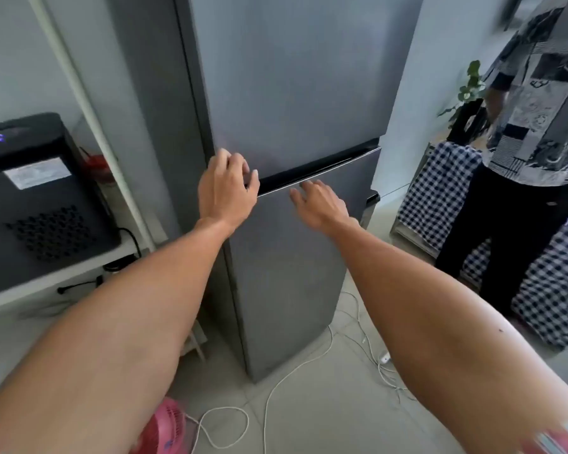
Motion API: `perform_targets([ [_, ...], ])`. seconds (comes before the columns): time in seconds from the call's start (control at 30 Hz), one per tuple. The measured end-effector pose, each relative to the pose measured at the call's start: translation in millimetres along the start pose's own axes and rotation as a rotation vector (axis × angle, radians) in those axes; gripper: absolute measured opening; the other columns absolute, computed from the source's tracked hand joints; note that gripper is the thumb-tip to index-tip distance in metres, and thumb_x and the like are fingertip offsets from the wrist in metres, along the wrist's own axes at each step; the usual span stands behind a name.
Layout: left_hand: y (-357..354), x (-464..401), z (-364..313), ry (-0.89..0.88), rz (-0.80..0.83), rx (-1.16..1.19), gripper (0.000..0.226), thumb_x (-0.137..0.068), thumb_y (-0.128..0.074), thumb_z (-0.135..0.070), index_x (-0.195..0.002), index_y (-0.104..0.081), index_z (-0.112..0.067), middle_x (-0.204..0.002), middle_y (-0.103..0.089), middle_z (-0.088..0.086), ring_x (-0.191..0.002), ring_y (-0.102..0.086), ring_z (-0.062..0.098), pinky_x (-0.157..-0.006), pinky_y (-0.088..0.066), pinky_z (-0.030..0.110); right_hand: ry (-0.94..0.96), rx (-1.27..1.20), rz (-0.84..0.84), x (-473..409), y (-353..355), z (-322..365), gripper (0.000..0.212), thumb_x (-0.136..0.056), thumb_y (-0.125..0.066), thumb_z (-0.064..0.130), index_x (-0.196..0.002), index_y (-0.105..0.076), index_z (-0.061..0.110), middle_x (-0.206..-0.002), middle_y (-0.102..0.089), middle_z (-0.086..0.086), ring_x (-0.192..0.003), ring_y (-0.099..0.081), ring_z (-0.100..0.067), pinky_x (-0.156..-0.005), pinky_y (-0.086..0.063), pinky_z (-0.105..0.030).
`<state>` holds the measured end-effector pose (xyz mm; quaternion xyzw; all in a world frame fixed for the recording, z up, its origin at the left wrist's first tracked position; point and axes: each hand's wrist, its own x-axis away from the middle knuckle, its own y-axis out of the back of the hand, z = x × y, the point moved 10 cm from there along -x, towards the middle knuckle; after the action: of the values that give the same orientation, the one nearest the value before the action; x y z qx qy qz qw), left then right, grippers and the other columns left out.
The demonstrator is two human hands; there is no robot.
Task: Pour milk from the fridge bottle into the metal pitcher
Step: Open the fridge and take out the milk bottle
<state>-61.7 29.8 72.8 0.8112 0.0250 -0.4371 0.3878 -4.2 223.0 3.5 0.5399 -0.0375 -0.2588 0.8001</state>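
A tall grey two-door fridge [295,93] stands straight ahead with both doors closed. My left hand [225,188] is at the left end of the dark gap between the doors, fingers curled at the lower edge of the upper door. My right hand [318,204] hovers flat in front of the top of the lower door [285,273], fingers spread and holding nothing. The milk bottle and the metal pitcher are out of view.
A black appliance [36,198] sits on a white shelf [56,283] to the left. White cables [295,371] trail over the tiled floor, with a pink fan [164,427] at the bottom. A person in a patterned shirt [534,126] stands right, beside checked cloth [439,185].
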Motion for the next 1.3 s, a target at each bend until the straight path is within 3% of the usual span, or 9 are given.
perform_targets([
  [0.13, 21, -2, 25, 0.025, -0.205, -0.044, 0.039, -0.086, -0.072, -0.031, -0.114, -0.055, -0.009, -0.12, -0.055, 0.016, -0.104, -0.056, 0.036, -0.083, -0.045, 0.046, 0.059, -0.1, 0.039, -10, -28, 34, 0.049, -0.107, -0.034, 0.051, -0.121, -0.062, 0.014, -0.133, -0.056, -0.005, -0.133, -0.041, -0.027, -0.093, -0.045, -0.046],
  [0.33, -8, -3, 63, 0.173, -0.015, 0.274, 0.079, -0.098, -0.066, -0.035, -0.159, -0.024, -0.005, -0.164, -0.025, 0.018, -0.149, -0.033, 0.032, -0.119, -0.033, 0.037, 0.08, -0.215, 0.108, -24, -61, 61, 0.056, -0.109, -0.026, 0.054, -0.108, -0.068, 0.017, -0.121, -0.059, -0.005, -0.136, -0.039, -0.026, -0.105, -0.039, -0.043],
  [0.6, -24, 0, 64, 0.252, 0.067, 0.414, 0.075, -0.107, -0.055, -0.029, -0.164, -0.011, -0.008, -0.171, -0.013, 0.011, -0.158, -0.013, 0.023, -0.127, -0.015, 0.035, 0.069, -0.175, 0.143, -31, -55, 67, 0.055, -0.111, -0.026, 0.049, -0.122, -0.065, 0.011, -0.124, -0.059, -0.014, -0.13, -0.041, -0.034, -0.103, -0.038, -0.044],
  [0.7, -25, 0, 64, 0.252, 0.067, 0.413, 0.074, -0.106, -0.055, -0.03, -0.164, -0.012, -0.01, -0.171, -0.015, 0.01, -0.157, -0.016, 0.024, -0.126, -0.017, 0.035, 0.095, -0.141, 0.123, -29, -52, 70, 0.048, -0.112, -0.031, 0.043, -0.116, -0.065, 0.01, -0.121, -0.06, -0.015, -0.126, -0.044, -0.036, -0.101, -0.04, -0.043],
  [0.83, -23, -1, 70, 0.238, 0.068, 0.366, 0.074, -0.106, -0.053, -0.034, -0.164, -0.013, -0.012, -0.17, -0.018, 0.01, -0.155, -0.021, 0.026, -0.124, -0.021, 0.036, -0.065, -0.173, -0.003, -24, -45, 52, 0.066, -0.1, -0.032, 0.072, -0.066, -0.047, 0.017, -0.106, -0.062, -0.01, -0.113, -0.048, -0.031, -0.092, -0.046, -0.045],
  [0.97, -24, 2, 65, 0.233, 0.078, 0.381, 0.07, -0.108, -0.05, -0.03, -0.164, -0.013, -0.009, -0.17, -0.017, 0.012, -0.156, -0.019, 0.026, -0.124, -0.019, 0.033, -0.19, -0.21, -0.105, -4, -26, 23, 0.077, -0.092, -0.039, 0.078, -0.055, -0.043, 0.01, -0.071, -0.06, -0.006, -0.085, -0.059, -0.031, -0.066, -0.047, -0.038],
  [1.07, -21, 11, 61, 0.295, 0.061, 0.392, 0.063, -0.107, -0.049, -0.023, -0.161, -0.021, -0.005, -0.167, -0.026, 0.014, -0.153, -0.027, 0.028, -0.123, -0.025, 0.036, -0.286, -0.271, -0.106, 12, -8, -6, 0.07, -0.086, -0.054, 0.073, -0.058, -0.043, 0.011, -0.069, -0.058, -0.005, -0.071, -0.06, -0.031, -0.065, -0.05, -0.037],
  [1.2, -10, 39, 45, 0.366, -0.072, 0.255, 0.047, -0.099, -0.059, -0.026, -0.138, -0.049, -0.002, -0.14, -0.047, 0.019, -0.124, -0.051, 0.035, -0.094, -0.04, 0.036, -0.358, -0.362, -0.107, 31, 20, -56, 0.053, -0.076, -0.072, 0.057, -0.06, -0.046, 0.014, -0.064, -0.054, 0.0, -0.056, -0.052, -0.022, -0.055, -0.04, -0.029],
  [1.3, -27, 63, 23, 0.431, -0.008, 0.26, 0.029, -0.098, -0.06, -0.028, -0.118, -0.055, -0.009, -0.128, -0.049, 0.013, -0.102, -0.059, 0.033, -0.075, -0.044, 0.038, -0.335, -0.365, -0.093, 46, 41, -88, 0.053, -0.075, -0.078, 0.047, -0.054, -0.039, 0.018, -0.053, -0.045, 0.004, -0.048, -0.042, -0.016, -0.05, -0.034, -0.028],
])
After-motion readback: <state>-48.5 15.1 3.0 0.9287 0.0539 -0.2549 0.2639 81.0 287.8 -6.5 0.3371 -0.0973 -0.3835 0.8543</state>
